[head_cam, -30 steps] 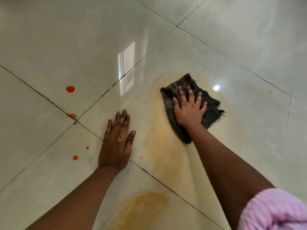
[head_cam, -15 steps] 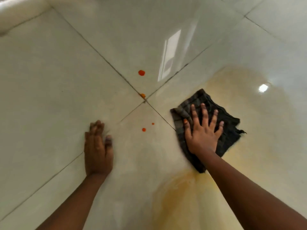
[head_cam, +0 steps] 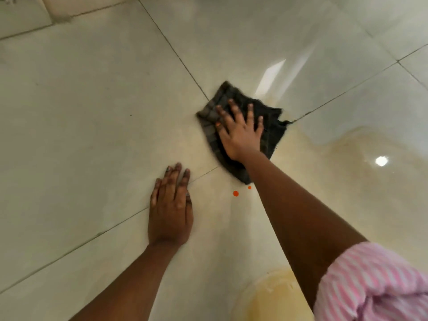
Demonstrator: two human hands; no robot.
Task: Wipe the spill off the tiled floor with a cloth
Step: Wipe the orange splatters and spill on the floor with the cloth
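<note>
The right hand (head_cam: 240, 130), fingers spread, presses flat on the dark checked cotton cloth (head_cam: 271, 126), which lies over the meeting of grout lines on the glossy cream tiled floor (head_cam: 92, 112). The left hand (head_cam: 170, 209) is braced flat beside it, holding nothing. The risk I see is smearing: the pale yellowish spill (head_cam: 361, 154) reaches well right of the cloth, two small orange drops (head_cam: 235, 193) lie just beside its near corner, and a palm may slip on wet tile.

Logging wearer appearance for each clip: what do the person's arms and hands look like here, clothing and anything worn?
Both forearms are bare. The right arm has a pink-and-white striped sleeve bunched above the elbow; no sleeve shows on the left arm. The left hand and right hand wear no gloves; the picture is too blurred to tell rings.
</note>
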